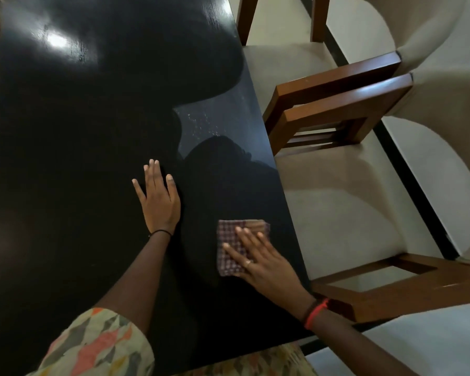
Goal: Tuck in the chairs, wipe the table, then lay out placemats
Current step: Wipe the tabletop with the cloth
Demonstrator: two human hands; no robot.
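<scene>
A glossy black table (87, 137) fills the left and middle of the view. My left hand (158, 196) lies flat on it, fingers spread, holding nothing. My right hand (263, 264) presses flat on a folded checked cloth (229, 240) close to the table's right edge. A patch of pale specks (204, 123) shows on the tabletop beyond the cloth. Two cream upholstered chairs with brown wooden arms stand along the right side: the near chair (337, 210) and the far chair (291, 66), their seats partly under the table edge.
A pale floor with a dark strip (413, 183) runs behind the chairs. A bright light reflection (56, 40) sits on the far left of the tabletop. Another cream seat (418, 335) shows at the bottom right corner.
</scene>
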